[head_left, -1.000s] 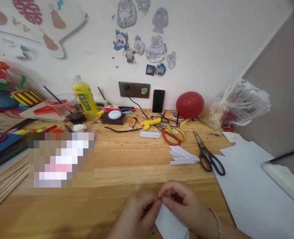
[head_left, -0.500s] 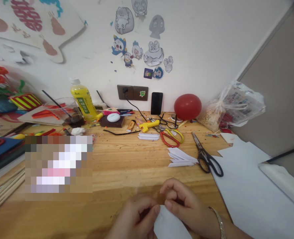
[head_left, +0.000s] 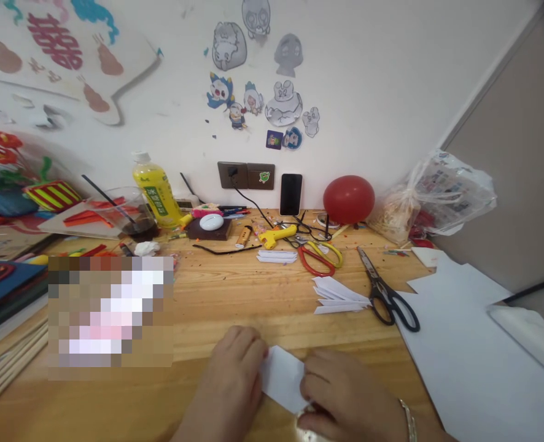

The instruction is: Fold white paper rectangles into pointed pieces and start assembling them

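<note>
A piece of white paper (head_left: 282, 376) with angled corners lies between my two hands, low over the wooden table. My left hand (head_left: 237, 365) has its fingers curled on the paper's left edge. At the right edge, my right hand (head_left: 341, 387) grips the paper with bent fingers; a bracelet circles that wrist. Part of the paper is hidden under the right fingers. Beyond the hands lies a fanned bundle of folded white paper strips (head_left: 339, 296), its narrow end beside black-handled scissors (head_left: 387, 294).
White sheets (head_left: 479, 350) cover the table's right side. Farther back are folded papers (head_left: 276, 256), red-and-yellow-handled scissors (head_left: 320, 256), a yellow glue gun (head_left: 277, 234), a phone (head_left: 291, 194), a red balloon (head_left: 349, 199) and a drink bottle (head_left: 158, 193). Wooden sticks (head_left: 11, 368) lie left.
Both hands have moved apart, the left one forward and leftward. The paper has shifted away from me and turned; it now spans the gap between the hands. The view has tilted slightly up.
</note>
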Tool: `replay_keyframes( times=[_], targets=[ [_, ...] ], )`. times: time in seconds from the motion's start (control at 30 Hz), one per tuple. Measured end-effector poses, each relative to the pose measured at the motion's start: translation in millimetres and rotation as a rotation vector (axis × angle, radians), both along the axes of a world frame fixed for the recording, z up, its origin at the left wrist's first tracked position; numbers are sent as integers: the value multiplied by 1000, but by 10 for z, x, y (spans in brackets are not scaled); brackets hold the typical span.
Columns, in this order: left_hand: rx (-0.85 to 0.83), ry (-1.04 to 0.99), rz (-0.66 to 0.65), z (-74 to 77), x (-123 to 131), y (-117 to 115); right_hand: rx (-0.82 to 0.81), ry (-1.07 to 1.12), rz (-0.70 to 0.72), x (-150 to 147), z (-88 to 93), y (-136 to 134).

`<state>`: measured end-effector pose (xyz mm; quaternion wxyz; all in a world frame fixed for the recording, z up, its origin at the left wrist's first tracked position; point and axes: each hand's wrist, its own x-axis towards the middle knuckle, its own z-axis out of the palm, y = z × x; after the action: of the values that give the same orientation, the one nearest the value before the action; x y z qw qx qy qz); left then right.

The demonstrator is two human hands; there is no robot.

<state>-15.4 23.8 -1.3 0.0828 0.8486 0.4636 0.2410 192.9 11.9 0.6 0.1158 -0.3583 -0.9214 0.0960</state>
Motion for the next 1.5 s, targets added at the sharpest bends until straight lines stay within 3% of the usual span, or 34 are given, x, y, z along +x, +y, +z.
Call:
replay_keyframes(
  times=[0.1,0.33,0.47,0.7,0.9,1.1,1.5],
  targets=[
    [-25,70,-103,64,-15,13,68,-19,-41,40,14,57],
    [-94,95,-131,210,-24,11,190,21,-30,75,22,102],
    [-22,106,-157,154,-19,-11,190,73,-39,54,-21,109],
    [59,105,-203,31,-29,-4,42,198,-157,25,-23,101],
    [0,1,-138,41,-9,6,-57,179,-263,-29,-17,92],
    [-134,-7,27,40,39,0,-78,113,-357,-65,-13,87],
    [-42,54,-18,19,60,-3,5,-23,-410,-104,-100,112]
  ],
)
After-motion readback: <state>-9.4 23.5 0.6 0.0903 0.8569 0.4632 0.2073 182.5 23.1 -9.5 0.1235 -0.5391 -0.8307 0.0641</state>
